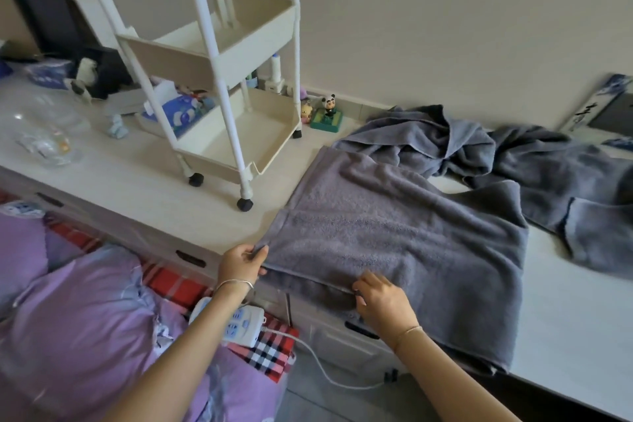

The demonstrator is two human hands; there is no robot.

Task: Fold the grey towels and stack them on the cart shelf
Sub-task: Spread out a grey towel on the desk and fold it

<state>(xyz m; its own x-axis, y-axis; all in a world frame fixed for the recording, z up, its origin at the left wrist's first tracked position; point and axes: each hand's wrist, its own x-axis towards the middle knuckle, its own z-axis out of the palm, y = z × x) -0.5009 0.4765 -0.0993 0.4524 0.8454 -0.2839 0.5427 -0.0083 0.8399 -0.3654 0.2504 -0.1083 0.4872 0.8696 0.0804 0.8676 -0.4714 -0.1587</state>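
At the far left, purple bedding [68, 301] lies below the edge of a pale counter [144, 188], with clear plastic wrappers [48, 144] on the countertop above it. Next comes a white rolling cart [219, 55], standing on the counter on black castors, with a blue tissue pack [180, 111] behind its lower shelf [239, 144]. A white power strip [241, 320] rests on the bed beside the left forearm. The left hand [241, 265], a silver bangle at its wrist, pinches the near left corner of the grey towel [394, 236]. The towel is spread flat on the counter just right of the cart, and its near edge hangs over the front. The right hand [383, 301] has its fingers curled on the towel's near hem, gripping it. A small panda figurine [329, 105] stands by the wall behind, and further right more grey towels [496, 154] lie crumpled in a heap on the counter, touching the spread one
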